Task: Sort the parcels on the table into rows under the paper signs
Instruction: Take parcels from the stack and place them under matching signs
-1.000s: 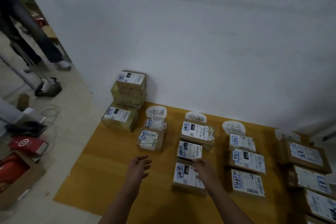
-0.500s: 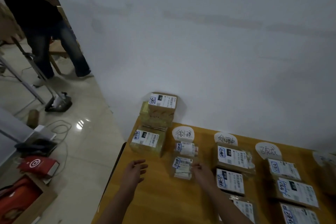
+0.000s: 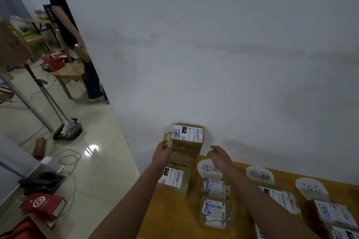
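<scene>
A stack of brown parcels stands at the table's far left corner, against the wall; the top parcel [image 3: 189,134] carries a white label. My left hand [image 3: 162,153] touches the stack's left side, fingers against a yellowish parcel [image 3: 168,138] below the top one. My right hand [image 3: 218,155] hovers just right of the stack, fingers curled and holding nothing. A low labelled parcel [image 3: 172,178] lies in front of the stack. Three paper signs [image 3: 208,169] [image 3: 259,175] [image 3: 311,188] stand along the wall, with rows of parcels [image 3: 214,210] under them.
The wooden table [image 3: 174,219] ends at its left edge beside a tiled floor. There lie cables, a red box [image 3: 42,204] and a stand's base [image 3: 67,132]. A person in dark clothes [image 3: 77,54] stands at the far left by the wall's corner.
The view has swung up and left. Both hands have reached forward from the table's middle to the parcel stack at the corner; the left one now touches it.
</scene>
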